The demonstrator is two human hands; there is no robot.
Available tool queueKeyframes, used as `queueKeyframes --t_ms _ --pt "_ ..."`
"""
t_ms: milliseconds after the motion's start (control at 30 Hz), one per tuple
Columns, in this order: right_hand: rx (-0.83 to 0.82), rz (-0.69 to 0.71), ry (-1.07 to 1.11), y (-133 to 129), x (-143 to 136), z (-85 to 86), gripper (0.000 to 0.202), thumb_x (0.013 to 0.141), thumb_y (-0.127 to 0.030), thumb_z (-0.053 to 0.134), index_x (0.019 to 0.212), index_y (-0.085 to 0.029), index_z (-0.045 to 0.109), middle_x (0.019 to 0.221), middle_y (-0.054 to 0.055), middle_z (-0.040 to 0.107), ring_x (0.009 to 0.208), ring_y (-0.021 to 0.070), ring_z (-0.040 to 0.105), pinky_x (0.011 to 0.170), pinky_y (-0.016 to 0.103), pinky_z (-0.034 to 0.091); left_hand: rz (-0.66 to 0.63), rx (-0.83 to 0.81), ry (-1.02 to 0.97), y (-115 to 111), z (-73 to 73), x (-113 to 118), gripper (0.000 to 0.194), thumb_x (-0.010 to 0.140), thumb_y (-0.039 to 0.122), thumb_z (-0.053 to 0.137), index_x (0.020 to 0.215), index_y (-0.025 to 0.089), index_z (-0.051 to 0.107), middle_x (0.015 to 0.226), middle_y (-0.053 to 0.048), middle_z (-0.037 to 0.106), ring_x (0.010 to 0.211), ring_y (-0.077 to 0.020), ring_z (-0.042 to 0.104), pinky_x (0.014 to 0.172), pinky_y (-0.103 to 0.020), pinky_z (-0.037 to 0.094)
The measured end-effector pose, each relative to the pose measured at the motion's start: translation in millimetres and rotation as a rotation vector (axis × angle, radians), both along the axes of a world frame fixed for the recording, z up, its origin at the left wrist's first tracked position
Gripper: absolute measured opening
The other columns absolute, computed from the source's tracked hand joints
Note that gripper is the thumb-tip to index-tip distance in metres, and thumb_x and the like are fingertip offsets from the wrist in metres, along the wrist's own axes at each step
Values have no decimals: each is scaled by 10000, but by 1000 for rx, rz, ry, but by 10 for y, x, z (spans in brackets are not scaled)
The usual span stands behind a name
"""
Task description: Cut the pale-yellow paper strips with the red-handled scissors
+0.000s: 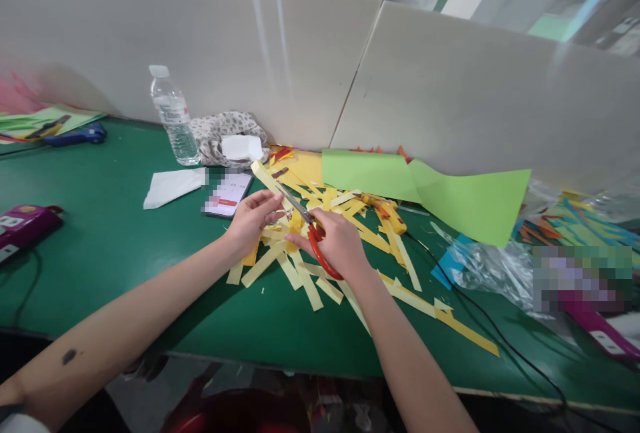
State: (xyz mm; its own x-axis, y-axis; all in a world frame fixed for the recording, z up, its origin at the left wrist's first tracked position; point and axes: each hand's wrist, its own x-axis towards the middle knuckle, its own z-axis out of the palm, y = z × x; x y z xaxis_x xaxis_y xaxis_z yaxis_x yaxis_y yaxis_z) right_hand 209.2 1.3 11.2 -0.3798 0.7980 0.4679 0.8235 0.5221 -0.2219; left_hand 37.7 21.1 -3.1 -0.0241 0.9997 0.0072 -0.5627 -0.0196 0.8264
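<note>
My left hand point(256, 218) pinches a pale yellow paper strip point(265, 176) that slants up and away from its fingers. In my right hand point(336, 239) is a pair of scissors point(316, 241) with red handles, its metal blades pointing up-left at the strip beside my left fingertips. Whether the blades touch the paper I cannot tell. Under both hands lies a loose pile of yellow paper strips point(300, 269), pale and darker ones mixed, spread over the green table point(200, 313). A yellow glue gun point(393, 216) rests on the strips just right of my right hand.
A water bottle point(175, 119), a spotted cloth point(225, 127) and a phone point(230, 193) stand or lie at the back left. Green paper sheets point(465, 196) lean near the partition. A black cord point(470, 299) crosses the right side, near crumpled clear plastic point(493, 273).
</note>
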Motion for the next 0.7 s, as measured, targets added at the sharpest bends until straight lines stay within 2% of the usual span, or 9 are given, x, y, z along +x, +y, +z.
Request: queueKeyframes --t_ms 700 --pt "-31 10 14 -8 -20 6 391 756 -583 520 878 -211 525 729 28 611 699 193 558 592 273 380 8 5 53 -3 -51 22 175 620 259 761 683 156 634 635 32 601 594 -63 574 651 -187 522"
